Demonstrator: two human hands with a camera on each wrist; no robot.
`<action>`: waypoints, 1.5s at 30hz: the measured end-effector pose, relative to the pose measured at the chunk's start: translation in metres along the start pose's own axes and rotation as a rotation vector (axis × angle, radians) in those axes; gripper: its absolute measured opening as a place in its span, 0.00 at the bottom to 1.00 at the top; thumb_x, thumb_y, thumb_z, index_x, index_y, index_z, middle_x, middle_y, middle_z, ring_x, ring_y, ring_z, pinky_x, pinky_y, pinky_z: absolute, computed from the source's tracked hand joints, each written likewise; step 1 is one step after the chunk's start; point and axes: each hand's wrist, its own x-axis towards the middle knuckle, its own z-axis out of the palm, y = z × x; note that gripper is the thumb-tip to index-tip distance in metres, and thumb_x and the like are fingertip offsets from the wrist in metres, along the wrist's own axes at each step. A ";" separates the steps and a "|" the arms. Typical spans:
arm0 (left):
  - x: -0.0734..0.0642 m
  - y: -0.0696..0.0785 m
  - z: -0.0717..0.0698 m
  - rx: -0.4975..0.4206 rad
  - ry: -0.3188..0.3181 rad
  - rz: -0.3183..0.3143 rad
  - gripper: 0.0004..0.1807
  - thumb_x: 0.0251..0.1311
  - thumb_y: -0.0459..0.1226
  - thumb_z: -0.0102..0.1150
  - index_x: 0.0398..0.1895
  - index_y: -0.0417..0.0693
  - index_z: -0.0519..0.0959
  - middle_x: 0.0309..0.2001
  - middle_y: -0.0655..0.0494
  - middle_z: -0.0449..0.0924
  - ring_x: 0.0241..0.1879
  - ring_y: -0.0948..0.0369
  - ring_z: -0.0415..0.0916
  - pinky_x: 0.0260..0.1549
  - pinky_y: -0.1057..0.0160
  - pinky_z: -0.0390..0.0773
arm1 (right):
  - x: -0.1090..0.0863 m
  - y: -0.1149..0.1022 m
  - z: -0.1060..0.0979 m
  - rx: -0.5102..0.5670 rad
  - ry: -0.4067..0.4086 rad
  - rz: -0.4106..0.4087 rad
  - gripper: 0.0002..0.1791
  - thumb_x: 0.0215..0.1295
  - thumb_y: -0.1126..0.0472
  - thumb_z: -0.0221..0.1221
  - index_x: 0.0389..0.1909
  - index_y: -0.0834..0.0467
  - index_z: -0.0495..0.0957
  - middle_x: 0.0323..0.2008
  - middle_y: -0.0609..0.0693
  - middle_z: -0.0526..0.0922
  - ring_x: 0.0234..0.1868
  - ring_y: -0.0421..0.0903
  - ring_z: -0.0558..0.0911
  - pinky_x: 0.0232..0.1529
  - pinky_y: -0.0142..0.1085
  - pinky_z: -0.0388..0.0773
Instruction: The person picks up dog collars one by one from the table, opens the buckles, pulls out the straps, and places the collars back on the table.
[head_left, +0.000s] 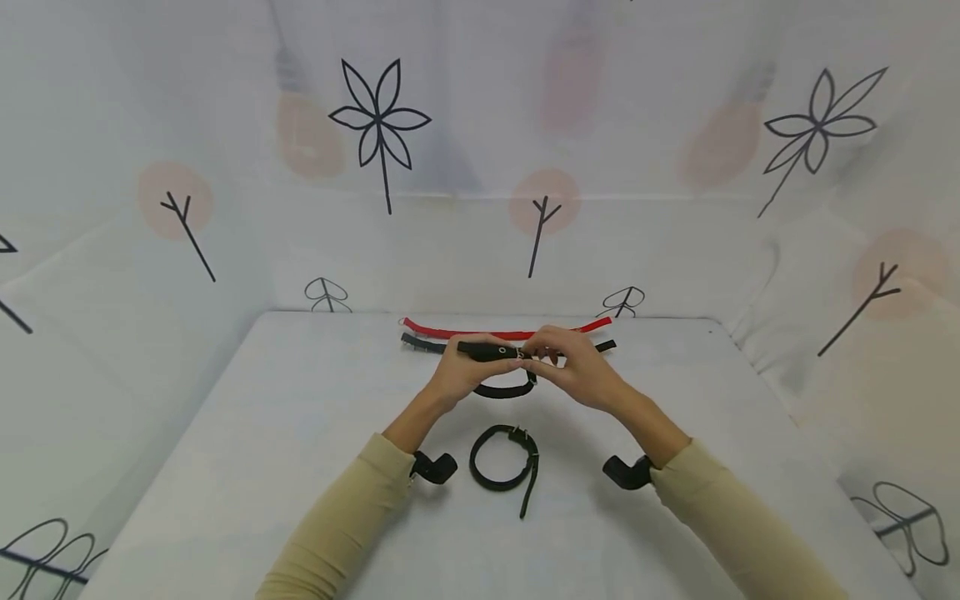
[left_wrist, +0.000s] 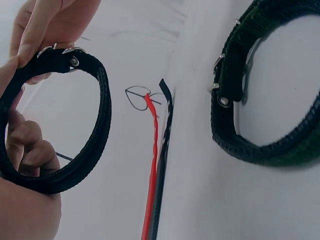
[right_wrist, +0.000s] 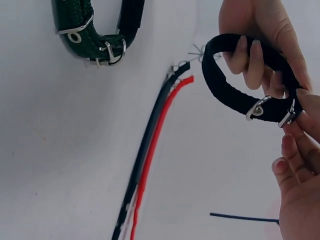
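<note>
Both hands hold a black collar [head_left: 480, 351], bent into a loop, above the table. My left hand [head_left: 452, 375] grips its band, with fingers curled inside the loop in the left wrist view. At the metal buckle [right_wrist: 259, 109], the fingertips of my right hand [head_left: 583, 372] pinch the strap. In the right wrist view the buckle and a second metal ring [right_wrist: 287, 117] sit side by side on the band. Closer to me lies a dark green collar [right_wrist: 74, 20], coiled on the table with its tail pointing toward me in the head view.
Behind the hands, a red strap [head_left: 495, 335] and a dark strap [head_left: 422, 343] lie stretched out side by side along the far part of the white table [head_left: 300, 467]. A patterned white cloth [head_left: 465, 250] rises beyond the far edge and at both sides.
</note>
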 end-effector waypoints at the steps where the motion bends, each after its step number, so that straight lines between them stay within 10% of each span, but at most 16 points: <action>1: -0.001 0.000 -0.001 0.006 -0.002 0.011 0.13 0.60 0.34 0.74 0.47 0.45 0.88 0.45 0.52 0.87 0.47 0.53 0.82 0.47 0.56 0.82 | 0.000 -0.001 0.001 0.002 -0.005 -0.004 0.06 0.66 0.62 0.69 0.42 0.53 0.84 0.35 0.41 0.81 0.36 0.45 0.76 0.35 0.40 0.75; 19: -0.010 -0.002 -0.011 -0.029 -0.005 0.103 0.10 0.59 0.28 0.72 0.44 0.35 0.87 0.39 0.50 0.84 0.42 0.55 0.79 0.41 0.60 0.79 | 0.008 -0.004 0.010 0.041 -0.078 0.066 0.07 0.67 0.58 0.68 0.44 0.52 0.85 0.29 0.40 0.78 0.32 0.42 0.74 0.34 0.36 0.71; 27: -0.011 0.001 -0.016 -0.050 0.108 0.078 0.10 0.59 0.29 0.72 0.44 0.38 0.89 0.33 0.57 0.81 0.29 0.61 0.67 0.24 0.66 0.66 | 0.003 -0.002 0.008 0.172 0.008 0.181 0.06 0.70 0.57 0.66 0.42 0.54 0.83 0.29 0.47 0.78 0.30 0.46 0.78 0.33 0.37 0.74; 45: -0.012 0.000 -0.022 -0.041 -0.010 0.159 0.12 0.58 0.25 0.72 0.45 0.32 0.87 0.40 0.51 0.84 0.41 0.55 0.79 0.39 0.63 0.80 | 0.009 -0.004 0.015 0.103 -0.010 0.044 0.05 0.72 0.58 0.65 0.45 0.50 0.86 0.29 0.41 0.74 0.33 0.43 0.72 0.38 0.45 0.71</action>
